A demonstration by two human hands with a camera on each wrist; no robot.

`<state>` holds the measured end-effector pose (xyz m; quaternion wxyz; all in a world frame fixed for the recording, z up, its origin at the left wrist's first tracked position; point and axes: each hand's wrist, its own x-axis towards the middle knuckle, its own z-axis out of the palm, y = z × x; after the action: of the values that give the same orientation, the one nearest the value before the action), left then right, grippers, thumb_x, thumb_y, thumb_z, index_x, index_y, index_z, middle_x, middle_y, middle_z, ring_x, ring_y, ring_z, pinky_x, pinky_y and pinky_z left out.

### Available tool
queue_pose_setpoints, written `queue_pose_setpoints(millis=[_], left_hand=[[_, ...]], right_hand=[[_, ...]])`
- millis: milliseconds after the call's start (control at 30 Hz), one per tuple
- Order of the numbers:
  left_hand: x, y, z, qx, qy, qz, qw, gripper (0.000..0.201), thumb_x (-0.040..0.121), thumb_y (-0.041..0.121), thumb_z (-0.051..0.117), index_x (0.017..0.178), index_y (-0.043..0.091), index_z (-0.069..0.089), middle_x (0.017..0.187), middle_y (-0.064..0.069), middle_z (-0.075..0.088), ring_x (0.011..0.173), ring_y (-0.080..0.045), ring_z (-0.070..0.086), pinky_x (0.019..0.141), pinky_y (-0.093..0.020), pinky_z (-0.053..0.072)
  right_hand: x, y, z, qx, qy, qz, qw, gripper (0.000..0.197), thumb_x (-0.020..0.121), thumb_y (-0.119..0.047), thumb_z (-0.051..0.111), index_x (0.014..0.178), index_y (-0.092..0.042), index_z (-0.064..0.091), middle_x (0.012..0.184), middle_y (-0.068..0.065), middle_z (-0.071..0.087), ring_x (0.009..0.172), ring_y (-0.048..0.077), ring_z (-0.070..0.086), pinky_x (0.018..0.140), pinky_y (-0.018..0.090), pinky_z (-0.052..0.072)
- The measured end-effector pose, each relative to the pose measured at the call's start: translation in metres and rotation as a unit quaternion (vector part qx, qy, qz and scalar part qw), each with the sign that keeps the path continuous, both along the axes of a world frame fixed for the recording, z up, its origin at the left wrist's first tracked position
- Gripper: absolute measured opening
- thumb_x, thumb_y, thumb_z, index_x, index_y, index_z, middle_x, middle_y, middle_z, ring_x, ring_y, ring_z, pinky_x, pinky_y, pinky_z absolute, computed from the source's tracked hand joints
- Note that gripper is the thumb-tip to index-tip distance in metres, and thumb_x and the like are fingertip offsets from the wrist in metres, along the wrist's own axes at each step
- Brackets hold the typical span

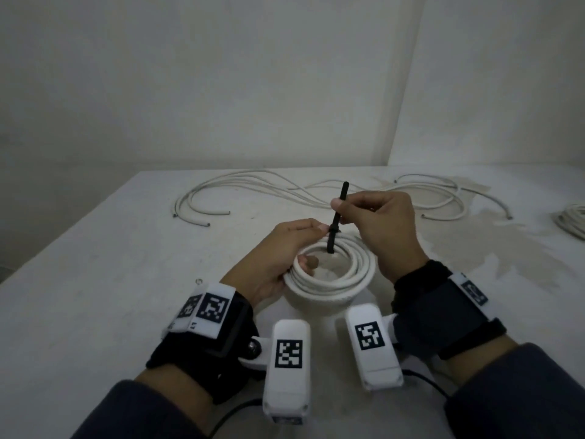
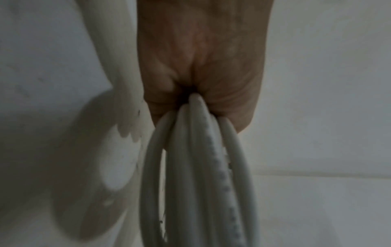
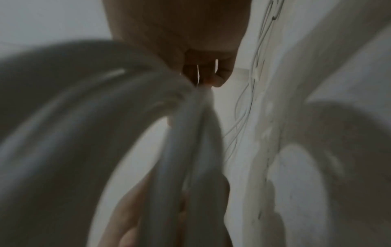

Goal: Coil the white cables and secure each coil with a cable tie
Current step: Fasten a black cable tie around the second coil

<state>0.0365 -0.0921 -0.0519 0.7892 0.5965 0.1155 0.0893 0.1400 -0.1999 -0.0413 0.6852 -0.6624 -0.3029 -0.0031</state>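
Step in hand: you are cinching the tie; draw its tail straight up through the head while you keep the turns bunched, or a loop may slip out.
White table: loose white cables sprawl along its far edge; another coil sits at the right edge.
Round coil of white cable: several even turns, held above the table's near middle.
Left hand: grips the coil's left side.
Right hand: pinches the tie's tail.
Thin black plastic cable tie: upright, looped round the coil's far side.

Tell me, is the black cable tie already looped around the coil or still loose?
Looped: the cable tie circles the coil, its tail threaded through its head and pinched by the right hand.
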Motion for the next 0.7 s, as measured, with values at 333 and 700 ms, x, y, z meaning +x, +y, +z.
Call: queue_pose_setpoints(millis=[333, 700], left_hand=[[0.001, 0.002, -0.014, 0.11, 0.007, 0.096, 0.989, 0.024, 0.099, 0.016, 0.048, 0.097, 0.001, 0.067, 0.078, -0.014, 0.052, 0.035, -0.007, 0.034, 0.035, -0.015, 0.032], [-0.008, -0.003, -0.005, 0.236, -0.051, 0.073, 0.968, 0.016, 0.09, 0.016, 0.063, 0.076, 0.009, 0.058, 0.072, -0.002, 0.061, 0.043, -0.015, 0.035, 0.039, -0.021, 0.034]], right_hand=[[-0.011, -0.007, 0.002, -0.013, 0.007, 0.166, 0.986, 0.015, 0.079, 0.001, 0.071, 0.065, -0.001, 0.069, 0.06, 0.006, 0.065, 0.057, 0.006, 0.059, 0.057, 0.011, 0.043], [-0.01, -0.005, 0.006, 0.009, 0.094, 0.081, 0.992, 0.016, 0.08, -0.003, 0.073, 0.065, -0.004, 0.068, 0.051, -0.005, 0.063, 0.048, 0.003, 0.059, 0.047, 0.009, 0.041]])
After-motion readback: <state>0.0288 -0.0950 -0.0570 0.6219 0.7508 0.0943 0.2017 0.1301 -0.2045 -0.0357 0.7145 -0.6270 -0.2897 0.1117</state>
